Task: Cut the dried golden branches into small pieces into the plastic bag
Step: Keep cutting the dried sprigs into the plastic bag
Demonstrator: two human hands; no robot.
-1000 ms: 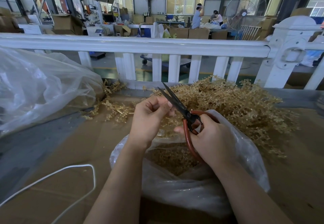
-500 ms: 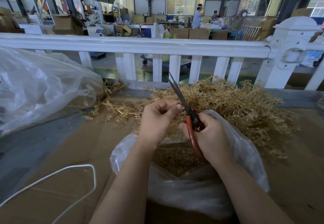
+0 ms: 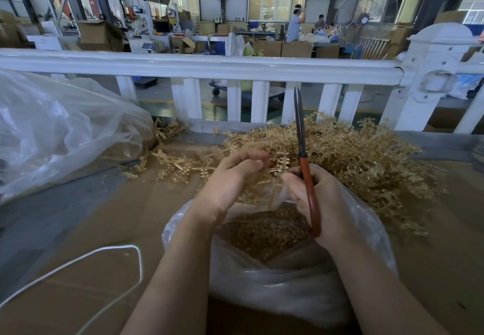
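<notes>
Both hands over cardboard-covered table (image 3: 78,295) — left hand (image 3: 230,180) pinches branches (image 3: 353,156); right hand (image 3: 322,203) grips scissors (image 3: 303,161).

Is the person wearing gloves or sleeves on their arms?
No. The left hand and the right hand are both bare, with no gloves, rings or watch showing. Both forearms are bare too, with no sleeves in view.

Both forearms are extended fwd, bare. L hand (image 3: 230,177) is held palm-down, fingers curled, a sprig (image 3: 275,171) pinched at the fingertips. R hand (image 3: 322,203) is wrapped round the scissors (image 3: 306,175), handle enclosed by the fingers, closed blades pointed up beyond the knuckles. Fingertips of both hands are set near each other.
</notes>
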